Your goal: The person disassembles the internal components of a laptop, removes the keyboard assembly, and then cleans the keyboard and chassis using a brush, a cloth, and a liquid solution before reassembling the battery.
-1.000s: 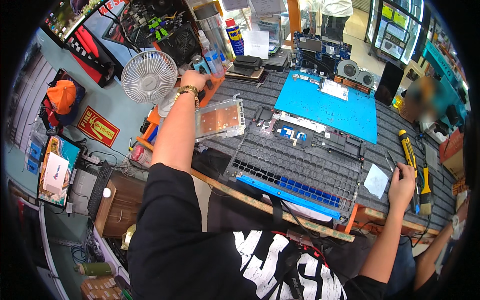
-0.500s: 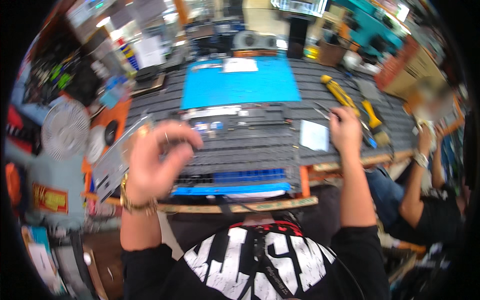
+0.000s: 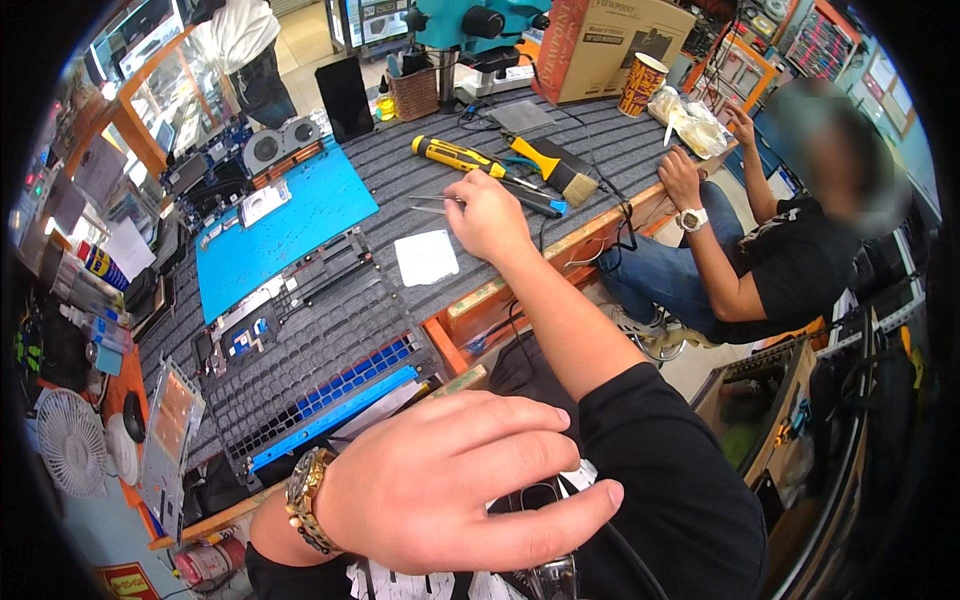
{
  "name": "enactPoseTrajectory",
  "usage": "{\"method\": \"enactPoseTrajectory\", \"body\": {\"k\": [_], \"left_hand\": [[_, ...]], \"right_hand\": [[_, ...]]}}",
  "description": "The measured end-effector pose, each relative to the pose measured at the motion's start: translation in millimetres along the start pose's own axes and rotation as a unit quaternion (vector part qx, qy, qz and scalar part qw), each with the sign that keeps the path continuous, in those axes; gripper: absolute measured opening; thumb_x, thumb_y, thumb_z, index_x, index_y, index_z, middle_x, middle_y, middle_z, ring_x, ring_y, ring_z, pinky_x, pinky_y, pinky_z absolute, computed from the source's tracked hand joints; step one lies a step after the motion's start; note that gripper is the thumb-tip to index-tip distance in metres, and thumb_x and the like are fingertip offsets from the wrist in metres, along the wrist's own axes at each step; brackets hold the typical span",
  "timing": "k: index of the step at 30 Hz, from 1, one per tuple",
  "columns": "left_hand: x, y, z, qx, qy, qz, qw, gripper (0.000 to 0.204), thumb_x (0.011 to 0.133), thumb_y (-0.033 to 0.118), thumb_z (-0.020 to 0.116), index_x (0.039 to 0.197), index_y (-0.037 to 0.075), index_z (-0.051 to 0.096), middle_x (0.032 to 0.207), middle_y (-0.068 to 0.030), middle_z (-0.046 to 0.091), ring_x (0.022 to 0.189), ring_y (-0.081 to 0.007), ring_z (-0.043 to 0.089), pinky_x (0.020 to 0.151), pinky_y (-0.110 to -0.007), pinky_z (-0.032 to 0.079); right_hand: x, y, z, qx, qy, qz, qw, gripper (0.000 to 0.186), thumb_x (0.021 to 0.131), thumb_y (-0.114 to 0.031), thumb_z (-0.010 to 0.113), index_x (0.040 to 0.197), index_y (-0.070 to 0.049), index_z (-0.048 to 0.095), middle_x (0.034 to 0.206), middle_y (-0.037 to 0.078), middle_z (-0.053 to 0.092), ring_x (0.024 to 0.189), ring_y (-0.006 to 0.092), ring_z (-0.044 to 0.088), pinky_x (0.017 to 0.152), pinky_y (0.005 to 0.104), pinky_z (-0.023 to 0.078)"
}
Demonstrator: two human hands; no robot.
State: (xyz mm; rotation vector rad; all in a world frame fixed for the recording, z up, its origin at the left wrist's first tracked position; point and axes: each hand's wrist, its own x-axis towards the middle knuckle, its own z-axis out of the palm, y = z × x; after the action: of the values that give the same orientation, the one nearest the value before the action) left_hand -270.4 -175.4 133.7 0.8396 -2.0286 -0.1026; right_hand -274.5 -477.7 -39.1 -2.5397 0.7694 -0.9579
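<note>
My right hand point(image 3: 487, 215) is closed around metal tweezers point(image 3: 428, 203), tips pointing left over the grey ribbed mat. Just below the tips lies a white square sheet point(image 3: 426, 258). A yellow-handled tool point(image 3: 455, 156) and a yellow brush point(image 3: 549, 166) rest past that hand. In front of my chest hangs my left hand point(image 3: 460, 480), its curved fingers apart and nothing visible in them. A thin clear-lensed object point(image 3: 545, 495), maybe eyeglasses, shows partly beneath it. Farther left lies an opened laptop chassis point(image 3: 318, 268) with a keyboard frame and blue strip point(image 3: 335, 418).
A blue work mat point(image 3: 300, 235) carries small parts, with a cooling fan and circuit board point(image 3: 262, 150) behind. At the right sits another person point(image 3: 760, 250), hands at the bench edge near a plastic bag point(image 3: 695, 128) and cup point(image 3: 641, 85). A cardboard box point(image 3: 612, 50) stands behind.
The view has swung toward the right. My left hand has come from above the bench's left side back to my chest. My right hand still holds the tweezers beside the white sheet.
</note>
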Motion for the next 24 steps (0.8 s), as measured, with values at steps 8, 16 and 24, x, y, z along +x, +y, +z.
{"method": "enactPoseTrajectory", "body": {"k": [8, 16, 24], "left_hand": [[20, 14, -2, -0.096, -0.038, -0.037, 0.994, 0.043, 0.096, 0.040, 0.084, 0.132, 0.017, 0.085, 0.130, -0.0162, 0.078, 0.116, -0.0403, 0.075, 0.102, -0.049, 0.053], [22, 8, 11, -0.015, 0.016, 0.004, 1.000, 0.028, 0.091, 0.009, 0.085, 0.118, 0.012, 0.088, 0.111, -0.0106, 0.078, 0.101, -0.0308, 0.077, 0.076, -0.038, 0.064], [21, 9, 13, -0.025, 0.050, -0.002, 0.998, 0.023, 0.089, 0.008, 0.086, 0.113, 0.007, 0.088, 0.106, -0.0128, 0.078, 0.098, -0.0319, 0.078, 0.076, -0.040, 0.067]], "right_hand": [[-1, 3, 1, 0.009, -0.004, -0.006, 1.000, 0.017, 0.099, -0.020, 0.076, 0.107, -0.008, 0.084, 0.113, 0.011, 0.075, 0.114, 0.0328, 0.073, 0.101, 0.0472, 0.060], [0, 4, 1, 0.009, 0.005, -0.016, 1.000, 0.017, 0.098, -0.020, 0.077, 0.107, -0.007, 0.084, 0.113, 0.011, 0.075, 0.113, 0.0333, 0.073, 0.101, 0.0474, 0.060], [-1, 3, 1, 0.007, 0.000, -0.011, 1.000, 0.018, 0.098, -0.020, 0.077, 0.107, -0.007, 0.084, 0.114, 0.012, 0.075, 0.115, 0.0329, 0.073, 0.101, 0.0469, 0.060]]}}
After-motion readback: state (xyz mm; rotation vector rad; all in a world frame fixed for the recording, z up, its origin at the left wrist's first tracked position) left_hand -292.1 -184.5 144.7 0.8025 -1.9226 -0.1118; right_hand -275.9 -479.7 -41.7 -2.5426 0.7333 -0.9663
